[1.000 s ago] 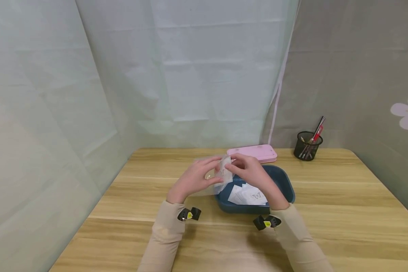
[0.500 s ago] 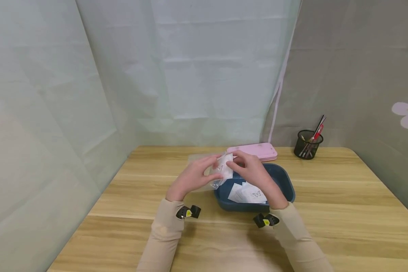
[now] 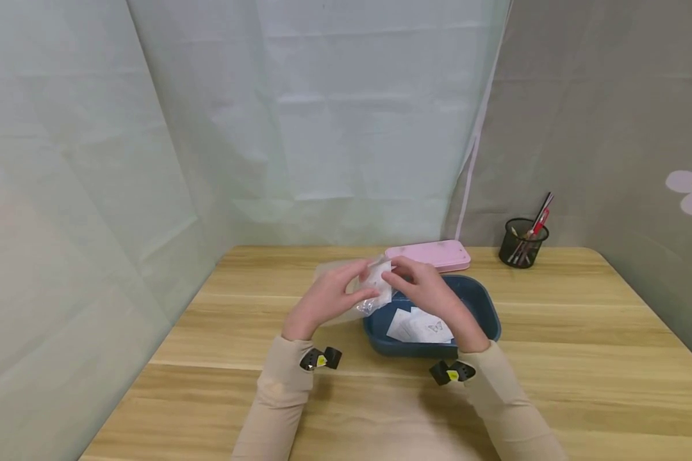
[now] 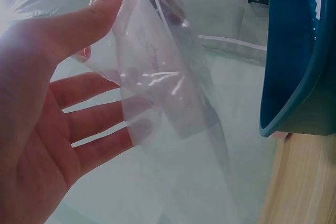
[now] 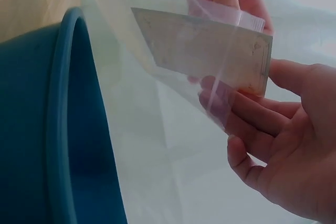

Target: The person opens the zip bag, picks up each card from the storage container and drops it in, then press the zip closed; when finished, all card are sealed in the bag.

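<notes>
In the head view, my left hand (image 3: 325, 298) holds a clear plastic bag (image 4: 168, 93) near its mouth, thumb on the film and several fingers spread behind it. The bag hangs over the left end of a dark blue bin (image 3: 406, 351). A white paper card (image 5: 205, 45) lies mostly inside the bag; whether it is one sheet or a stack, I cannot tell. My right hand (image 5: 283, 135) pinches the card's outer end at the bag's mouth, thumb on one side and fingers on the other. Several white cards (image 3: 423, 326), one with a butterfly print, lie in the bin.
Behind the bin, a pink case (image 3: 432, 254) lies on the wooden table (image 3: 571, 358). A black mesh cup (image 3: 521, 246) with pens stands at the back right. Pale curtains (image 3: 369, 128) hang along the table's back and sides.
The card in the bag first turned to show more of its face, then shifted slightly left. Both hands stay almost in place, and the cards in the bin look the same.
</notes>
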`<action>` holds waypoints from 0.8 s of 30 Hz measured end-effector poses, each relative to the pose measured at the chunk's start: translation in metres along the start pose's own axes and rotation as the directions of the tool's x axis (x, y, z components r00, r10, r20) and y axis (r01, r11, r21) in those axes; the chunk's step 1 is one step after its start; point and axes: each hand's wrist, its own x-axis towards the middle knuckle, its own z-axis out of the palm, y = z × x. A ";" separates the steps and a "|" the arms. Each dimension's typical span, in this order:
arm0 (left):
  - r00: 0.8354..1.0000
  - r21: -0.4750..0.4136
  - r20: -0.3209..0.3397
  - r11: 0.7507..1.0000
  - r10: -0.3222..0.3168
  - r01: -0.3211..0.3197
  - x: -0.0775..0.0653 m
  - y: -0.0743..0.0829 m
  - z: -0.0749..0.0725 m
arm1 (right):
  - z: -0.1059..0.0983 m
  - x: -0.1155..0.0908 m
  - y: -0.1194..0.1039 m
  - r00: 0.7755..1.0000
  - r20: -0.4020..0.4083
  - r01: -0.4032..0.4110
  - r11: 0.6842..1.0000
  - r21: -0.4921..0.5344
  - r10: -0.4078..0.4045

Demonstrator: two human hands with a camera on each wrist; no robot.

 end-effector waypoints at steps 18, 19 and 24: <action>1.000 0.008 -0.006 1.000 -0.009 0.009 0.003 0.012 -0.004 | 0.009 0.001 -0.002 0.996 -0.083 -0.015 0.999 -0.030 0.012; 1.000 0.010 -0.009 1.000 -0.008 0.008 0.003 0.011 -0.004 | 0.009 0.001 -0.002 0.997 -0.082 -0.014 0.999 -0.031 0.012; 1.000 0.005 -0.011 1.000 0.015 -0.015 0.003 0.012 -0.003 | 0.009 0.001 -0.002 0.997 -0.082 -0.008 1.000 -0.028 0.006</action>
